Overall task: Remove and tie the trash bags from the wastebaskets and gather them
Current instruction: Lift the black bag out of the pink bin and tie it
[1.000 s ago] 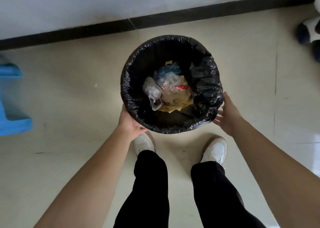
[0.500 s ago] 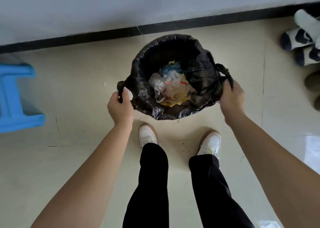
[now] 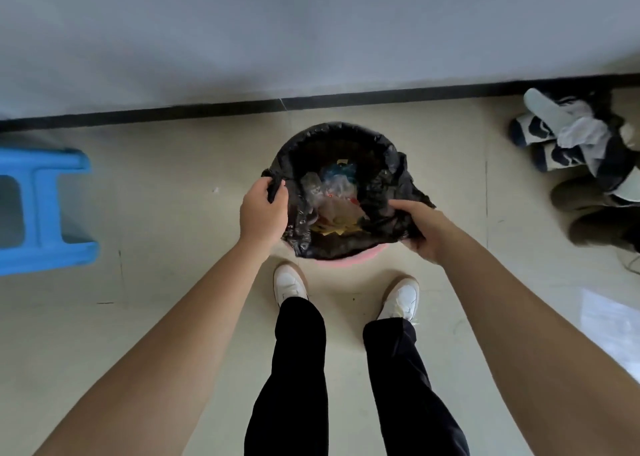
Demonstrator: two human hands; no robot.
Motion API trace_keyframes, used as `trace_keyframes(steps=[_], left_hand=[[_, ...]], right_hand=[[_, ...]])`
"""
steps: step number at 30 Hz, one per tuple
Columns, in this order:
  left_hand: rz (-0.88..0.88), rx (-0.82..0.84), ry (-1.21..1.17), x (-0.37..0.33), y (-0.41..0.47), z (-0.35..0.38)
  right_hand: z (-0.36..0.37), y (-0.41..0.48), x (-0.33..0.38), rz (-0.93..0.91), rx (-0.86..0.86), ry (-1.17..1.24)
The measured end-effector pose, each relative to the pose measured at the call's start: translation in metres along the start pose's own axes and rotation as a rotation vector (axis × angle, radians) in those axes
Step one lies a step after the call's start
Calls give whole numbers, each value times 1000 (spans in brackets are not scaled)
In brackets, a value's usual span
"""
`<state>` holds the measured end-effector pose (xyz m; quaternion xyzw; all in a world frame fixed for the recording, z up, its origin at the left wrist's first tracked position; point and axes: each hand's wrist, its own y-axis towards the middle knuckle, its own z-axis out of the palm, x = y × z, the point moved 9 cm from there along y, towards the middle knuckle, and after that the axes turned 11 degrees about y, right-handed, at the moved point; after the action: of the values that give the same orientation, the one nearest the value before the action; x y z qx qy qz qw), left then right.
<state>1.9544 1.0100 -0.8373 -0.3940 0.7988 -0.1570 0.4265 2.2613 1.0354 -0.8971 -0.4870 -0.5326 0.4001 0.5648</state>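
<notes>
Tiled floor (image 3: 173, 317) by wall, blue stool (image 3: 41, 209) left, both hands' grips, left hand (image 3: 263, 213) and right hand (image 3: 420, 228), clenched on black trash bag (image 3: 384, 185).

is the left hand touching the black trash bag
Touching. The head view shows the left hand closed on a bunched fold of the black trash bag at its left rim, with black plastic poking out between the fingers.
</notes>
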Motion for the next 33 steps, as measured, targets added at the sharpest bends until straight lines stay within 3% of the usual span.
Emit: trace_keyframes(steps=[2,5,12,18,21,26,30,33], left_hand=[[21,0,-50,5,0,4],[204,46,68,-10,-8,19],[481,-14,215,-48,-41,27],[385,-190,181,-75,-59,-28],[373,-205,247,-103,-78,-59],[310,-233,294,-146,-118,-116],[282,-302,105,-195,-156,-186],[270,-183,-179,-239,-191,-221]], right_hand=[[-7,20,-21,50,9,-152],[-13,27,-18,-239,-176,-382],[7,-2,-8,-503,-267,-480],[19,-103,61,-953,-380,-626],[27,-153,84,-1024,-328,-789],[18,-264,121,-1174,-368,-676],[10,-362,152,-1349,-337,-507],[23,-426,176,-1353,-136,-494]])
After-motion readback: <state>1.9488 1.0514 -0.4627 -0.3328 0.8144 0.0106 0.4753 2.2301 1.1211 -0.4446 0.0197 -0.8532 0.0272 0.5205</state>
